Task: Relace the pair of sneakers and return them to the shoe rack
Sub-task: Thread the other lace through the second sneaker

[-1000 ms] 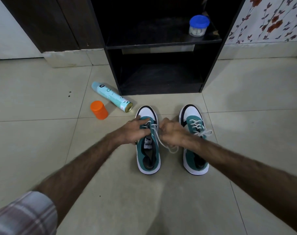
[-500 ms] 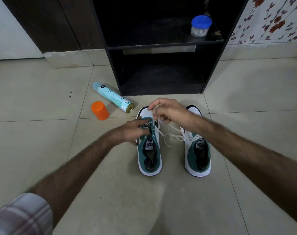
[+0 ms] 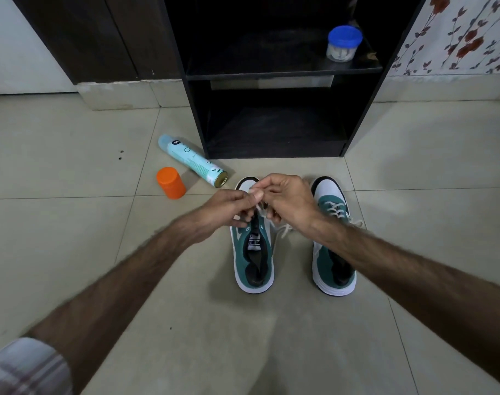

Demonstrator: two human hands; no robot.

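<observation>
**Two hands working a lace over a sneaker on the floor**

A pair of green-and-white sneakers stands side by side on a tiled floor (image 3: 72, 252), toes pointing away. Over the left sneaker (image 3: 253, 252), both hands meet: the left hand (image 3: 229, 208) and right hand (image 3: 288, 201) each pinch the white lace (image 3: 284, 230) with curled fingers. The right sneaker (image 3: 333, 246) is already laced. Just beyond them stands a black shoe rack (image 3: 271, 75), with a blue-lidded jar (image 3: 344, 44) on its upper shelf. To the far left, a pale spray can (image 3: 191, 159) lies on its side, near an orange cap (image 3: 171, 182).
</observation>
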